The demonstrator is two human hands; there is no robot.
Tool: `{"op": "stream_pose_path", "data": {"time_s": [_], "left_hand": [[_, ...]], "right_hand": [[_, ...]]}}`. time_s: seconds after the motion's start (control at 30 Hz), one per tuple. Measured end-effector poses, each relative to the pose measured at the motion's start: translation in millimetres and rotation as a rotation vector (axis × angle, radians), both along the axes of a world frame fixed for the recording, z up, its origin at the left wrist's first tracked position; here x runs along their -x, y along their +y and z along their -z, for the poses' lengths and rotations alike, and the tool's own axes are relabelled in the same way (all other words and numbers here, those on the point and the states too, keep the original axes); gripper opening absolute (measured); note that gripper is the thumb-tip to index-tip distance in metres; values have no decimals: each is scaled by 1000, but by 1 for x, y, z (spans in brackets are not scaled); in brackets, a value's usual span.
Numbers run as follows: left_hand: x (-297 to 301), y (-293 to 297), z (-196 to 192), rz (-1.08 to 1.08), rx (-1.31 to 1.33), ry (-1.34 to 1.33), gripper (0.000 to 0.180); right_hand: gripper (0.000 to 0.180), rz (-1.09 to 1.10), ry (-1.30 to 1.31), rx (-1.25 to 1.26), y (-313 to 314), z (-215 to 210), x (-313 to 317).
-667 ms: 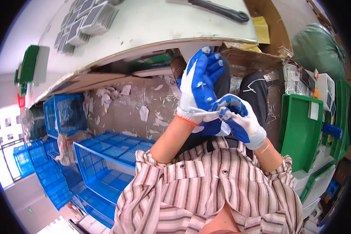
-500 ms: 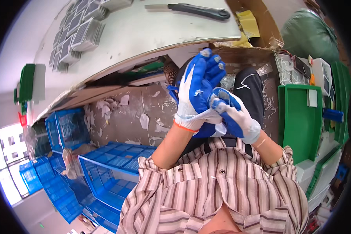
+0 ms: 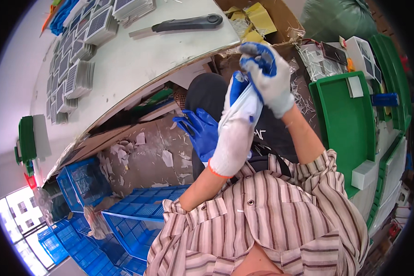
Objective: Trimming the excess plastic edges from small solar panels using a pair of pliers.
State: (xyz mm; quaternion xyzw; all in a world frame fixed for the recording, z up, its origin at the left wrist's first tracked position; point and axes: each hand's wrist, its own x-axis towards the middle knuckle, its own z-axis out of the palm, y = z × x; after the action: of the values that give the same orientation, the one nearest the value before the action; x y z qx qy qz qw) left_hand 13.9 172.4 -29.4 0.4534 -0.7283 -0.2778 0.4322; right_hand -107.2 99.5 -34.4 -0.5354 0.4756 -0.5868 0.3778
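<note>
My left hand (image 3: 234,145) wears a white knit work glove with blue coating and an orange-edged cuff. Stretched along its fingers is pale blue-white cloth (image 3: 244,108), perhaps part of another glove; most of the left fingers are hidden. My right hand (image 3: 269,78), in a similar white and blue glove, is bent closed at the upper end of this cloth and grips it. Beside my left hand, over my lap, a blue glove (image 3: 203,134) shows with its fingers spread; whether it is loose or attached is unclear.
A box cutter (image 3: 188,23) and stacks of dark-faced cards (image 3: 78,78) lie on the white table (image 3: 138,60) ahead. A cardboard box (image 3: 280,23) holds yellow scraps. Right stands a green tray (image 3: 347,124); left are blue crates (image 3: 142,202) and paper scraps on the floor.
My right hand has moved from my left wrist up to the left fingertips, drawing the pale cloth taut. The blue glove now shows more fully. The view has shifted.
</note>
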Motion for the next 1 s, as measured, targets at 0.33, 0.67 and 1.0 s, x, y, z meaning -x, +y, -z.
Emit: {"op": "stream_pose_path", "data": {"time_s": [0.33, 0.67, 1.0], "left_hand": [[-9, 22, -20, 253, -1186, 1710, 77], [-27, 27, -31, 226, -1028, 1925, 82], [-34, 11, -18, 265, -1042, 1858, 77]], "right_hand": [[17, 261, 33, 106, -48, 34, 58], [19, 477, 236, 66, -63, 57, 185], [19, 366, 153, -90, -28, 41, 154]]}}
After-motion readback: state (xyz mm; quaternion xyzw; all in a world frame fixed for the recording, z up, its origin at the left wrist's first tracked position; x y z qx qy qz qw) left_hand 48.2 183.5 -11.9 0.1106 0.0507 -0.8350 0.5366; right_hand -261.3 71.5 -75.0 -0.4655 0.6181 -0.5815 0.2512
